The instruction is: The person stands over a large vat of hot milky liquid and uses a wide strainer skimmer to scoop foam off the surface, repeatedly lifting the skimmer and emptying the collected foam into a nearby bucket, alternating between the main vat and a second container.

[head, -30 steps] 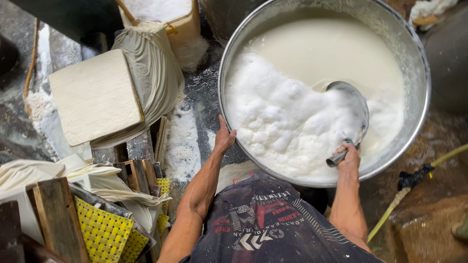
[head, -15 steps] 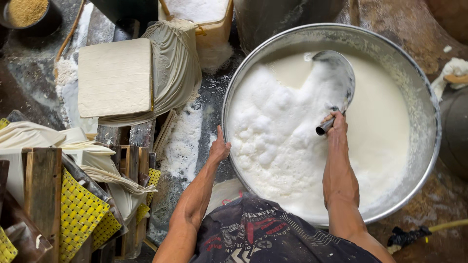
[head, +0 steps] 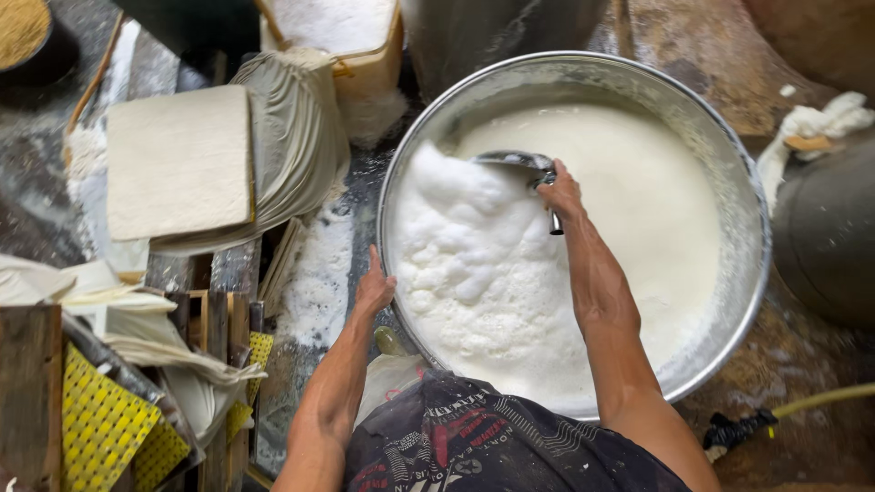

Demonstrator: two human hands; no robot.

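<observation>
A wide metal basin (head: pixel 729 164) holds white liquid (head: pixel 647 200) with a thick mass of foam (head: pixel 465 264) piled on its left side. My right hand (head: pixel 561 191) grips the handle of a metal ladle (head: pixel 515 161), whose bowl lies against the far edge of the foam. My left hand (head: pixel 374 287) rests flat on the basin's near-left rim, holding nothing.
Left of the basin lie a pale flat slab on folded cloth (head: pixel 178 159), a cloth-lined box of white curd (head: pixel 337 27), wooden frames and yellow mesh (head: pixel 100 428). A dark container (head: pixel 825 237) stands at the right, a yellow hose (head: pixel 820 401) near it.
My right hand has swept the ladle from the basin's right side across to the far left, against the foam. The left hand has stayed on the rim.
</observation>
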